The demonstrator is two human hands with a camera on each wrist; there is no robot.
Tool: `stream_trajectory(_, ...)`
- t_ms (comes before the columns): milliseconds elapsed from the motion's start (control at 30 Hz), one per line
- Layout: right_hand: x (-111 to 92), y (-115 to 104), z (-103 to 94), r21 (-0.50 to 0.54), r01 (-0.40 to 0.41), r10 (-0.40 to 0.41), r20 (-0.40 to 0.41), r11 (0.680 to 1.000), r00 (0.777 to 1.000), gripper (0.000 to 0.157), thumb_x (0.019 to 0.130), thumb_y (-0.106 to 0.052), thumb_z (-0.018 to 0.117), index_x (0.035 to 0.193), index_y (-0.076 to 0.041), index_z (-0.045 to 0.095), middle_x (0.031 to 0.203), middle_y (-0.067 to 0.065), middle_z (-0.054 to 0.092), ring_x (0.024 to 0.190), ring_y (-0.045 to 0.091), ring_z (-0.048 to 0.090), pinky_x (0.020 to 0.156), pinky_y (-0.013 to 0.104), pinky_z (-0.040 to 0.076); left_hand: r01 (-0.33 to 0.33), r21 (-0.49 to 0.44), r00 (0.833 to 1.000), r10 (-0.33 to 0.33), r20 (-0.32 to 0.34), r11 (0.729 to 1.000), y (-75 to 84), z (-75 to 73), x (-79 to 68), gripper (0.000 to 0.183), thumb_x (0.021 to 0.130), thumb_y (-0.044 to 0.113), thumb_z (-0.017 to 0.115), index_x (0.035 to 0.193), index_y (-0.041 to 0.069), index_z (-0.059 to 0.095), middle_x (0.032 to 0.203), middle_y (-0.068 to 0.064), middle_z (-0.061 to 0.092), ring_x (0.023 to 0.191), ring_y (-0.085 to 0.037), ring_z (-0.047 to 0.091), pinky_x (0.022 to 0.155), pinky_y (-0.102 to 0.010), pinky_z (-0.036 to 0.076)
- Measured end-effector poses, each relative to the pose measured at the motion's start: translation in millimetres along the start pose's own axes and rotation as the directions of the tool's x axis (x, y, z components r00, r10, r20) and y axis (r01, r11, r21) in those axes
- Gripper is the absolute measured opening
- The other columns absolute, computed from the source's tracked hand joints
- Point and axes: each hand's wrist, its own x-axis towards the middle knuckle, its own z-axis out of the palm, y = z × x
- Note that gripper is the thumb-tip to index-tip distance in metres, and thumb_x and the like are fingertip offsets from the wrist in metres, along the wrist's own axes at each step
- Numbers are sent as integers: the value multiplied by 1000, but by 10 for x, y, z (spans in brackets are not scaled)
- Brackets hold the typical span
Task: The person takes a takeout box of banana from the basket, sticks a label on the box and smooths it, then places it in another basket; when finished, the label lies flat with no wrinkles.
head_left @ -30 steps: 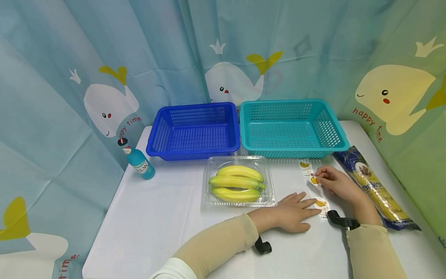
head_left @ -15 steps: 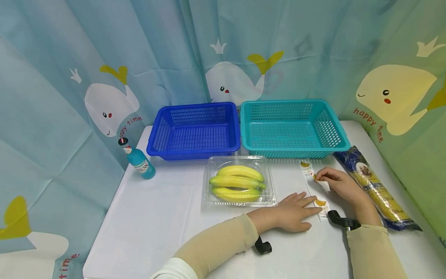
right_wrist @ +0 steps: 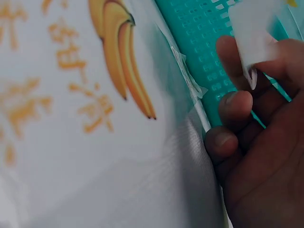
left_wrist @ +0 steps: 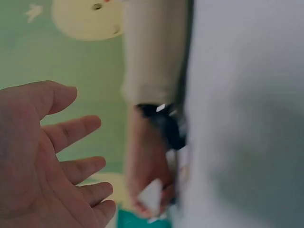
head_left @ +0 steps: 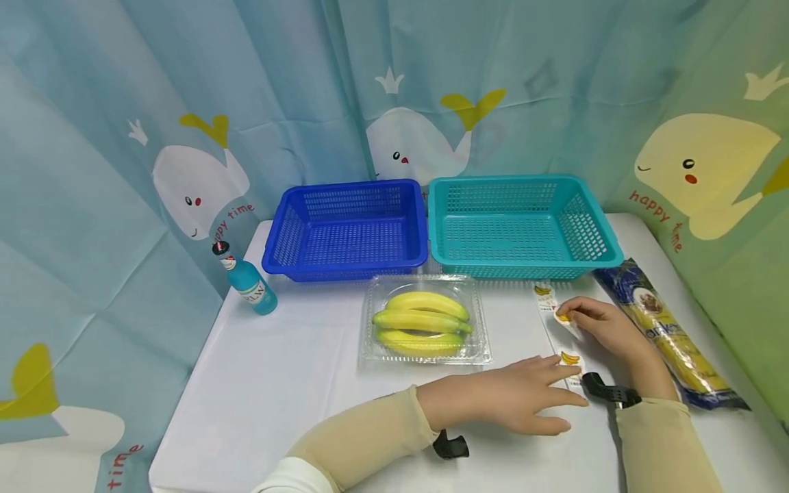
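Note:
My right hand [head_left: 600,327] pinches a peeled banana sticker [head_left: 564,318] between thumb and fingertips, above a strip of labels on the table. In the right wrist view the pale back of that sticker [right_wrist: 256,33] faces the camera. The label strip [head_left: 545,298] runs from near the turquoise basket towards me; a banana label [head_left: 570,361] shows at its near end. Over that end reaches my left hand [head_left: 524,397], its fingers straight and spread, holding nothing. Left of the strip, a clear plastic box [head_left: 486,352] has several bananas [head_left: 422,319] inside it.
A blue basket [head_left: 345,272] and a turquoise basket [head_left: 524,267] stand side by side at the back. A blue bottle [head_left: 251,284] leans in view at the left edge. On the right lies a long yellow and blue packet [head_left: 668,335]. Printed curtains [head_left: 296,89] enclose the table.
The right hand has peeled the middle banana sticker off the strip and now holds it up. My left hand has come up from pressing the strip and shifted slightly right and nearer.

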Motion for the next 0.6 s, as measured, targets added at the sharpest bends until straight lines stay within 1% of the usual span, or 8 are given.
stream_trajectory(100,4,16,8,6,-12,12,17,1000,1000,18,101,-7,54,111,1,65,104,-21,65,97,-10,55,80,8,43,4,-40,997,-7,-72,999,-68,-173,-220,51,104,52,35,153,39,32,168,6,5,155,-19,0,124,-23,0)
stream_trajectory(200,3,36,12,5,-40,40,32,999,999,19,100,-9,56,114,0,64,104,-22,63,91,-5,55,73,14,45,30,-109,989,-45,-144,994,-189,-293,-431,50,105,49,36,153,36,34,168,5,8,155,-19,-1,124,-25,-1)
stream_trajectory(267,4,49,17,4,-54,53,34,999,998,19,99,-9,58,116,-1,63,103,-21,62,85,0,54,67,19,45,53,-172,980,-85,-181,984,-288,-342,-561,49,105,47,36,153,36,35,168,6,7,155,-19,-1,125,-27,0)
stream_trajectory(333,6,55,22,2,-57,57,31,998,998,20,98,-10,60,116,-1,62,102,-19,62,78,5,51,61,24,43,66,-231,966,-120,-228,971,-396,-373,-682,48,105,45,37,151,33,39,167,6,9,155,-20,0,126,-31,4)
stream_trajectory(400,6,37,24,-12,-62,63,25,998,998,20,97,-9,62,115,-2,62,102,-16,62,76,7,48,58,27,41,77,-300,949,-162,-271,951,-509,-397,-800,46,105,44,39,150,32,42,167,7,10,155,-18,1,126,-34,7)
stream_trajectory(467,2,-19,25,-24,-70,70,17,997,997,19,96,-8,63,114,-2,62,101,-14,62,74,8,46,57,28,39,80,-355,926,-201,-320,931,-622,-422,-922,45,105,43,39,149,30,44,167,7,13,155,-19,3,126,-37,12)
stream_trajectory(533,5,-30,21,-49,-91,92,10,995,996,19,96,-12,64,114,-4,61,98,-11,61,74,9,46,57,28,39,76,-407,896,-241,-373,910,-732,-443,-1055,44,105,41,42,147,27,48,166,5,18,155,-19,8,125,-42,18)
stream_trajectory(600,11,-41,20,-65,-125,126,9,990,992,20,97,-16,63,115,-6,60,93,-6,61,73,10,46,57,28,39,75,-447,862,-284,-421,891,-850,-452,-1191,43,105,39,44,145,25,50,165,3,22,155,-19,11,124,-47,20)
